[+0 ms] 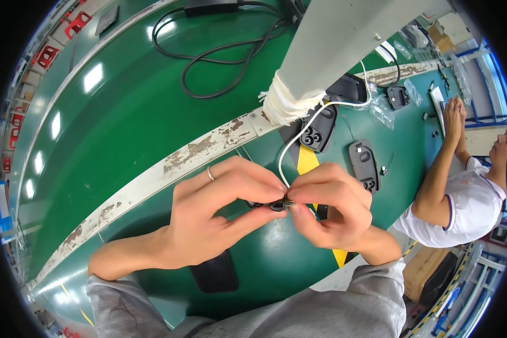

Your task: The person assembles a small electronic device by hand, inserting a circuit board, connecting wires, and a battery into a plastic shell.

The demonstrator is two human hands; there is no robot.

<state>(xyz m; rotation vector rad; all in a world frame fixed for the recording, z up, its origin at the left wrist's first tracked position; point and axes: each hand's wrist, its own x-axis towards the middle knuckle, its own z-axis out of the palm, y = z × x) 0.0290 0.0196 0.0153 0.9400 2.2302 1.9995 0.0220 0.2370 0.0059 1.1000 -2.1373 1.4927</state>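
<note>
Above the green table, my left hand (211, 211) is closed, its thumb and fingers pinching a small black part (277, 206) with a metallic, plug-like end. My right hand (335, 205) meets it from the other side, thumb and index finger pinched at the metallic end. The fingertips hide much of the part, so its exact kind cannot be made out. A white cable (290, 147) curves down from the post to the fingertips; whether it is held there or passes behind them cannot be told. Below my left wrist lies a flat black rectangular object (215, 273).
A grey post (327, 50) wrapped in white cloth rises ahead. Black moulded housings (364, 164) with round openings lie to the right, near plastic bags (382, 111). A black cable (231, 59) loops beyond the worn rail (197, 147). At far right a co-worker (462, 191) sits with hands together.
</note>
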